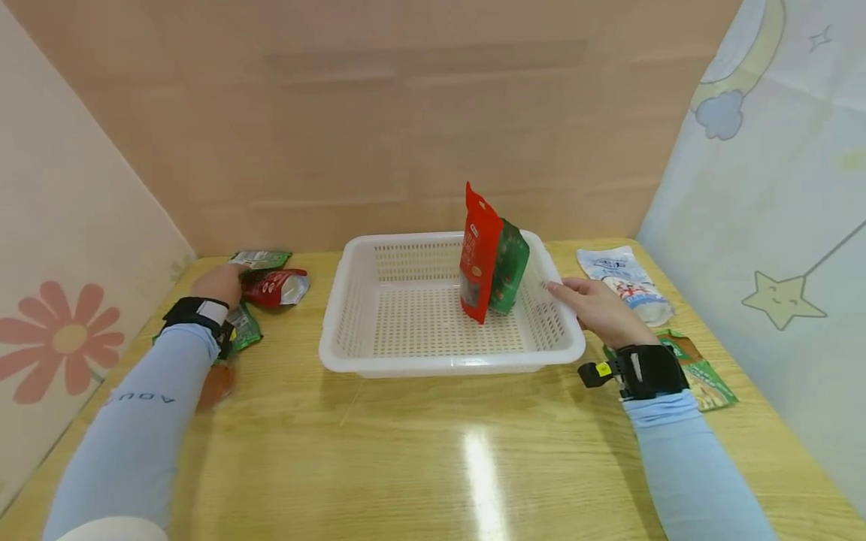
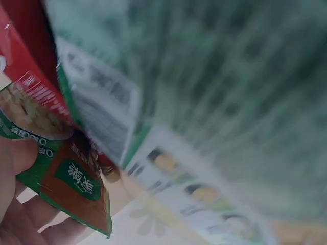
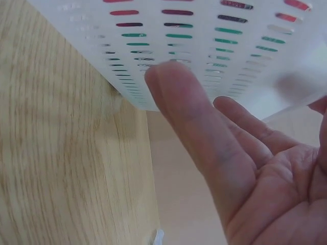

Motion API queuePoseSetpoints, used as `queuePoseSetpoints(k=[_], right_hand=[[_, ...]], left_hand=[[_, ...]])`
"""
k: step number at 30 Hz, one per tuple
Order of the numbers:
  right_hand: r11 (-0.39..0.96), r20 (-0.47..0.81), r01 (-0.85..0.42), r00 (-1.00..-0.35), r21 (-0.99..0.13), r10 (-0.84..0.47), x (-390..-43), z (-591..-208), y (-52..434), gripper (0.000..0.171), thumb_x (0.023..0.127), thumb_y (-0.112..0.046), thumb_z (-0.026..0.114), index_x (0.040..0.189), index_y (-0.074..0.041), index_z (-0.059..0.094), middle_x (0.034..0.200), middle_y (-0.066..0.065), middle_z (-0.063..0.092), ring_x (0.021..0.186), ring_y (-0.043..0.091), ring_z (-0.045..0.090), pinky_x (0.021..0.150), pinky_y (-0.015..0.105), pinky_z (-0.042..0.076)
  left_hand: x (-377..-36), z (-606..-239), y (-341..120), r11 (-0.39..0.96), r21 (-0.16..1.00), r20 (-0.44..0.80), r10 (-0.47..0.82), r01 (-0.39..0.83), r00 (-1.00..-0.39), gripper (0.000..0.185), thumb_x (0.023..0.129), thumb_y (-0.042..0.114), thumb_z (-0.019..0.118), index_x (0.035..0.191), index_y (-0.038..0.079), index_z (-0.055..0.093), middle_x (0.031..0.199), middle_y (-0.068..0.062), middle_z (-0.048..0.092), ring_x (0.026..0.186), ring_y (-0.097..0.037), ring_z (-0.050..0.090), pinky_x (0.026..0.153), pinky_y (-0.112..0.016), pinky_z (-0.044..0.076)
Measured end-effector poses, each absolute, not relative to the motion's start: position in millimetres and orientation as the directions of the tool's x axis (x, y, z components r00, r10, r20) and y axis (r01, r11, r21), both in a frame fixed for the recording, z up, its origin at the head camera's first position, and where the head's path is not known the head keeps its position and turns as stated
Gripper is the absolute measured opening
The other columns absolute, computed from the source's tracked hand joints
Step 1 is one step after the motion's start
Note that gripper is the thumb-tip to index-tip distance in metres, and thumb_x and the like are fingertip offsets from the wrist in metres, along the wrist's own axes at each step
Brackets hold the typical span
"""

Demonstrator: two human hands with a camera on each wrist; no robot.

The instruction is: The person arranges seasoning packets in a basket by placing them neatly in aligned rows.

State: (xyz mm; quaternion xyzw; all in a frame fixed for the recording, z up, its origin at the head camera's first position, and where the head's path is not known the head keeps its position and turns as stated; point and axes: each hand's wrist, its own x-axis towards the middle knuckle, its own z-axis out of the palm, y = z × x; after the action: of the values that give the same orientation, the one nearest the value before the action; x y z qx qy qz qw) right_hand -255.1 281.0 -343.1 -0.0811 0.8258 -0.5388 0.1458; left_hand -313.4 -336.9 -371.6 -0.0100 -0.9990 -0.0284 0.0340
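My left hand is among the snack packets at the left of the table. In the left wrist view its thumb and fingers pinch a green-and-brown packet. A red pouch lies beside that hand. A blurred green packet fills much of the left wrist view. My right hand holds the right rim of a white plastic basket, its fingers against the outside wall. Inside the basket, a red pouch stands upright against a dark green pouch.
A green packet lies at the back left. On the right, a white-and-blue bag lies behind a green packet. Upright panels border the wooden table at the back and both sides.
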Motion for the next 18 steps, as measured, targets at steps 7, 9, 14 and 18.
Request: queuePoseSetpoints(k=[7,9,14,18], right_hand=[[0.424,-0.158,0.024,-0.945,-0.906,-0.286,-255.6,-343.0,280.1,0.064,0.09,-0.05,0.049,0.135,-0.004,0.043,0.115,0.02,0.058,0.091,0.026,0.064,0.07,0.041,0.054],[0.425,-0.16,0.024,-0.945,-0.905,-0.287,-255.2,-342.7,280.3,0.064,0.09,-0.049,0.049,0.135,-0.004,0.043,0.115,0.02,0.058,0.091,0.026,0.064,0.07,0.041,0.054],[0.43,-0.16,0.022,-0.945,-0.902,-0.287,-253.9,-341.6,280.8,0.062,0.091,-0.048,0.049,0.135,-0.004,0.043,0.115,0.021,0.057,0.091,0.026,0.064,0.07,0.041,0.054],[0.439,-0.154,0.015,-0.946,-0.898,-0.284,-253.7,-341.3,281.1,0.062,0.091,-0.048,0.049,0.134,-0.004,0.044,0.115,0.021,0.058,0.09,0.026,0.064,0.07,0.041,0.054]], left_hand=[[-312.5,-346.8,-339.9,0.993,0.094,0.27,0.039,0.067,-0.962,0.012,0.091,0.004,0.048,0.096,0.001,0.057,0.087,-0.03,0.059,0.079,-0.048,0.056,0.065,-0.059,0.043],[-312.3,-334.7,-337.9,0.992,0.096,0.296,0.045,0.076,-0.954,0.009,0.092,0.006,0.05,0.095,0.001,0.057,0.086,-0.028,0.059,0.078,-0.047,0.056,0.065,-0.058,0.042],[-310.0,-306.8,-329.6,0.99,0.076,0.353,0.085,0.119,-0.932,0.01,0.09,0.008,0.056,0.098,0.003,0.061,0.088,-0.025,0.061,0.075,-0.042,0.057,0.063,-0.057,0.043],[-311.0,-294.6,-324.8,0.985,0.065,0.376,0.124,0.16,-0.918,0.012,0.089,0.008,0.059,0.099,0.004,0.063,0.094,-0.024,0.062,0.081,-0.042,0.057,0.068,-0.057,0.044]])
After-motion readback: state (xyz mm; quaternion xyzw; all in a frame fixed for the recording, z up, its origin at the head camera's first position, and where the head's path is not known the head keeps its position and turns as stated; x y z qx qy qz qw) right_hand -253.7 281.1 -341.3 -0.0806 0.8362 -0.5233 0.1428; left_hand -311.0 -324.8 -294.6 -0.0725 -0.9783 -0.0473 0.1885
